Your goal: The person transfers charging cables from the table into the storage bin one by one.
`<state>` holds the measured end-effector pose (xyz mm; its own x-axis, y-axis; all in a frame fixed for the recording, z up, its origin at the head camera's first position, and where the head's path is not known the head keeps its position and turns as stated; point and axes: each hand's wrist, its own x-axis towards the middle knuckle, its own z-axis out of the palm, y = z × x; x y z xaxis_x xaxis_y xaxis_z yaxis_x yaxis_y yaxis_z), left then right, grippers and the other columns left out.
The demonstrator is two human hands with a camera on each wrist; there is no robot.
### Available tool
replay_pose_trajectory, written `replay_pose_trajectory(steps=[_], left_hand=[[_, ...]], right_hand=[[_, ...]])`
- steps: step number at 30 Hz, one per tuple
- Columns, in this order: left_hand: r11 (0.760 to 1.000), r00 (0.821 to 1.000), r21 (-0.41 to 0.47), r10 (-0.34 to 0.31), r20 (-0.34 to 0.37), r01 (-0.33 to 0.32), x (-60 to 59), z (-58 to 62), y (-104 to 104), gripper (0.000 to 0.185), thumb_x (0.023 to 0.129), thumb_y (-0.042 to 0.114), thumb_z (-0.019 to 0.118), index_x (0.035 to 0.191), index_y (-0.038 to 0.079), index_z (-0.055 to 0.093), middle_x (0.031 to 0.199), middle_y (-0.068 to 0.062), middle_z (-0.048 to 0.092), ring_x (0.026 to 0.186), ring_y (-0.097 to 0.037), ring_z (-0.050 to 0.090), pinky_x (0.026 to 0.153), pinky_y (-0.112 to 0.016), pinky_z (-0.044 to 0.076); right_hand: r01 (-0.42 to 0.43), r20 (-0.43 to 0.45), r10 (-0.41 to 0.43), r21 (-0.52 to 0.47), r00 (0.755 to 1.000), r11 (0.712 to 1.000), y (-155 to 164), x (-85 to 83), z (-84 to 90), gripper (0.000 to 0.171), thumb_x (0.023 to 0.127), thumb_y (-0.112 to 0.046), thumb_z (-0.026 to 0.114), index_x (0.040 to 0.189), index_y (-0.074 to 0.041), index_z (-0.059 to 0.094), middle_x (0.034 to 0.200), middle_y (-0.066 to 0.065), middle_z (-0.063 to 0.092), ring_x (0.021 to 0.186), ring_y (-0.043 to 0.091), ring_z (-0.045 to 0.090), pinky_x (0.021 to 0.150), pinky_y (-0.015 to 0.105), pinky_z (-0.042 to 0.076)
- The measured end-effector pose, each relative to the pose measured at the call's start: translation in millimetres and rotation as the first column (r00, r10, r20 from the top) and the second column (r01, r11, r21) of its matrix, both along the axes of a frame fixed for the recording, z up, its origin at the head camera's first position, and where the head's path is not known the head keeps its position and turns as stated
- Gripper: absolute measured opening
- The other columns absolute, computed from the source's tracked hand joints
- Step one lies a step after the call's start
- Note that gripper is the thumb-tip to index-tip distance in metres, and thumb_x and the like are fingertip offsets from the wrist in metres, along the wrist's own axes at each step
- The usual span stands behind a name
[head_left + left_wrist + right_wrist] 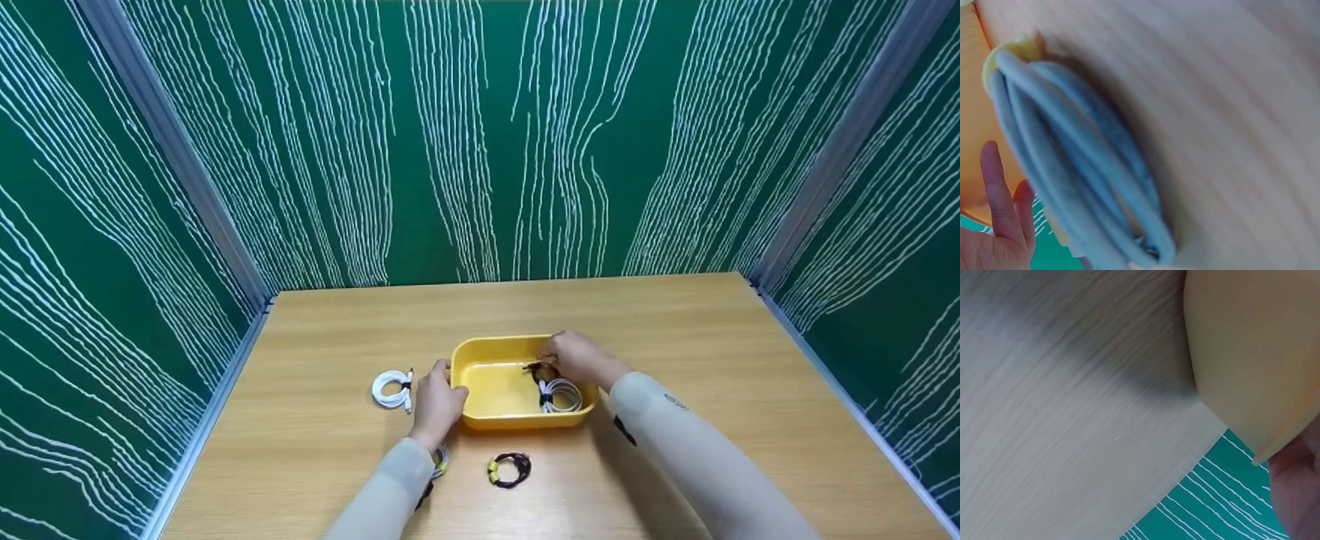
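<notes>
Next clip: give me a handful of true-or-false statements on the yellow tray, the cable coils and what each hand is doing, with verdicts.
1. The yellow tray stands on the wooden table. True.
2. The tray holds no cables. False: a white coiled cable lies in its right end.
3. The left hand rests against the tray's left end. True.
4. The right hand lies flat on the table away from the tray. False: it reaches into the tray, its fingers at a dark cable.
5. A black coiled cable with a yellow tie lies on the table in front of the tray. True.
6. The white cable bundle left of the tray is inside it. False: it lies on the table.
</notes>
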<state>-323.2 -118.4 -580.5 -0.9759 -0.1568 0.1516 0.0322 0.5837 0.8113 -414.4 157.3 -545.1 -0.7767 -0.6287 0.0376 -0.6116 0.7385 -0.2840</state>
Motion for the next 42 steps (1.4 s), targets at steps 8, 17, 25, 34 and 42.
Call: replay_pose_trajectory(steps=[8,17,25,34,42], left_hand=[[1.0,0.994,-0.011,-0.012,-0.106,0.011,-17.4,-29.0,-7.4,0.041,0.081,0.0,0.07,0.122,-0.003,0.067,0.1,-0.021,0.077,0.086,-0.03,0.072,0.073,-0.042,0.061],[1.0,1.0,0.026,0.007,0.006,-0.008,-0.3,2.1,-0.4,0.045,0.086,-0.004,0.071,0.132,-0.005,0.066,0.115,-0.027,0.076,0.098,-0.034,0.074,0.084,-0.046,0.065],[1.0,1.0,0.0,0.018,0.009,-0.018,0.7,3.1,1.4,0.044,0.087,-0.003,0.072,0.131,-0.003,0.066,0.112,-0.024,0.077,0.097,-0.032,0.074,0.083,-0.046,0.064],[1.0,0.999,0.009,0.01,-0.038,-0.01,0.8,-6.6,1.4,0.043,0.084,-0.003,0.071,0.126,-0.003,0.068,0.108,-0.022,0.078,0.092,-0.03,0.074,0.08,-0.045,0.063],[0.999,1.0,0.041,-0.007,-0.029,0.008,-6.6,-9.7,-1.4,0.043,0.087,-0.002,0.07,0.13,-0.004,0.066,0.115,-0.024,0.078,0.1,-0.031,0.076,0.083,-0.044,0.065]], right_hand=[[-0.009,-0.009,0.009,-0.033,1.0,0.999,2.0,10.1,10.3,0.023,0.097,-0.005,0.079,0.12,-0.001,0.08,0.115,0.017,0.081,0.106,0.035,0.076,0.097,0.052,0.062],[0.083,0.059,-0.078,-0.083,0.995,0.993,2.0,22.0,20.4,0.037,0.097,-0.019,0.084,0.129,-0.003,0.077,0.127,0.017,0.078,0.114,0.036,0.073,0.106,0.055,0.059],[0.073,0.046,-0.067,-0.153,0.997,0.986,7.0,29.8,21.2,0.033,0.097,-0.013,0.082,0.129,-0.004,0.077,0.126,0.018,0.078,0.114,0.04,0.073,0.103,0.056,0.059],[0.109,0.08,-0.096,-0.177,0.992,0.978,13.2,45.3,21.0,0.036,0.096,-0.01,0.082,0.131,-0.004,0.076,0.129,0.017,0.077,0.116,0.039,0.07,0.106,0.059,0.057],[0.078,0.05,-0.069,-0.224,0.996,0.972,15.7,52.3,22.5,0.037,0.093,-0.006,0.082,0.129,-0.002,0.076,0.123,0.018,0.079,0.111,0.038,0.075,0.098,0.055,0.062]])
